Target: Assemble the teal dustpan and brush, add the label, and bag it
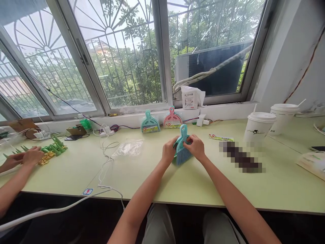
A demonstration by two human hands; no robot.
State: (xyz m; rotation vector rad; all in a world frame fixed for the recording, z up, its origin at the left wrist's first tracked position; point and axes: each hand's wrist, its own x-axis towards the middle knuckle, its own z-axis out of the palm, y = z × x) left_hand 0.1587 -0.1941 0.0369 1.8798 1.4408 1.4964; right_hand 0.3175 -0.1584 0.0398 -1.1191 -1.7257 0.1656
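Upright over the table in front of me is a small teal hand brush (183,157) with blue bristles pointing down. Behind it sits a matching dustpan (175,156), mostly hidden, its edge showing at the left. My left hand (169,149) is closed on the left side of the set, apparently on the dustpan. With thumb and fingers my right hand (196,146) pinches the brush's right side. A clear plastic bag (130,147) lies flat to the left, and a printed label strip (220,137) lies to the right.
A teal set (150,122) and a pink set (173,118) lean against the sill. Two lidded cups (259,127) stand right. White cables (103,169) cross the table left. Another person's hands (31,156) work at green and yellow pieces (54,148) at far left.
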